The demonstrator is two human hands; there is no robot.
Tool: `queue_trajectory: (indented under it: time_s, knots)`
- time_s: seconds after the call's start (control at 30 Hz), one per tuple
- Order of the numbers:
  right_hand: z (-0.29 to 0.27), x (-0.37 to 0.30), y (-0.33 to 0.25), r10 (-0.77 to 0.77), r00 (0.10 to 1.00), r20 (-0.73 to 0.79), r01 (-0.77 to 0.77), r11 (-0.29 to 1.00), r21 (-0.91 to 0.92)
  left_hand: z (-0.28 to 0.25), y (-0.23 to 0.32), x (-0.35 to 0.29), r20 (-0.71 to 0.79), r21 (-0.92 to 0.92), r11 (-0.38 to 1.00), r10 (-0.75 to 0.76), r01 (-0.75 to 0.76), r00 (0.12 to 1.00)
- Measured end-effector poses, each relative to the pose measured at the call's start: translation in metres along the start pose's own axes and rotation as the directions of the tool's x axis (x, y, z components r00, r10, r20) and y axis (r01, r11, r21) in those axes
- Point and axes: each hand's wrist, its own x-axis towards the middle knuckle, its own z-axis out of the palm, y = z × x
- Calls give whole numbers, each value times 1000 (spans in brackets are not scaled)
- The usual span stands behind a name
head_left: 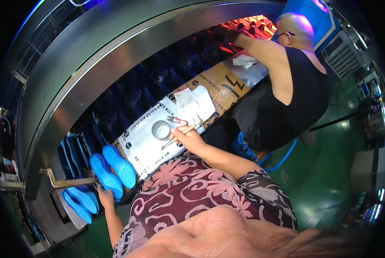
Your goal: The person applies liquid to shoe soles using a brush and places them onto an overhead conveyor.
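My left hand point(106, 197) is closed on the lower end of a bright blue shoe sole point(105, 175), left of the board. A second blue sole point(120, 167) lies beside it, partly overlapping at the edge. My right hand point(189, 138) is closed around a thin wooden-handled brush point(168, 144), its bristle end pointing down and left over the white covering. Next to the brush stands a round metal cup point(161, 130) with pale contents. Behind the right hand lies a small red-handled tool point(177, 121), partly hidden.
A cardboard-and-white printed work surface point(136, 150) carries white paper sheets point(194, 103). More blue soles point(79, 204) sit lower left beside a metal bracket point(67, 182). Dark shoe parts line the conveyor under a curved metal hood point(72, 81). A person in black point(295, 86) works at right.
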Motion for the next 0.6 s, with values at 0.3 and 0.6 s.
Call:
queue_trajectory:
  time_s: [0.3, 0.6]
  knots:
    - [-9, -7, 9, 141, 987, -76, -145, 988, -52, 5, 20, 8, 3, -121, 991, 66, -65, 998]
    - [-4, 7, 3, 94, 996, -5, -94, 990, -106, -11, 60, -23, 577, -752, -135, 339, 645, 743]
